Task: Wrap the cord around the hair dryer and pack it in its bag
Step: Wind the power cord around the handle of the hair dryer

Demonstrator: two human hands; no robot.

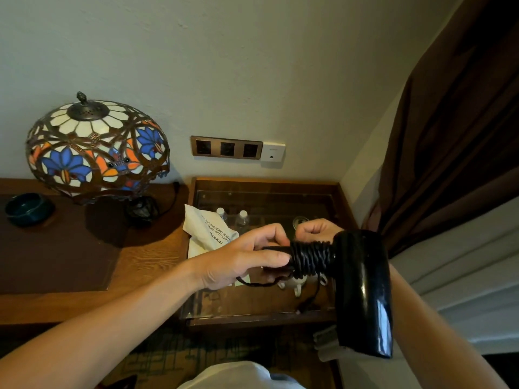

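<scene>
A glossy black hair dryer hangs in the air in front of me, its barrel pointing down toward me. Its handle points left and carries several tight turns of black cord. My left hand grips the end of the handle just left of the coils. Behind the handle, my right hand pinches the cord, its wrist hidden by the dryer body. A loose length of cord dangles below the handle. The white cloth bag with printed text lies on the cabinet behind my left hand.
A stained-glass lamp and a dark green bowl stand on the wooden desk at left. The glass-topped cabinet shows bottles inside. Wall sockets sit above it. Brown curtain hangs at right.
</scene>
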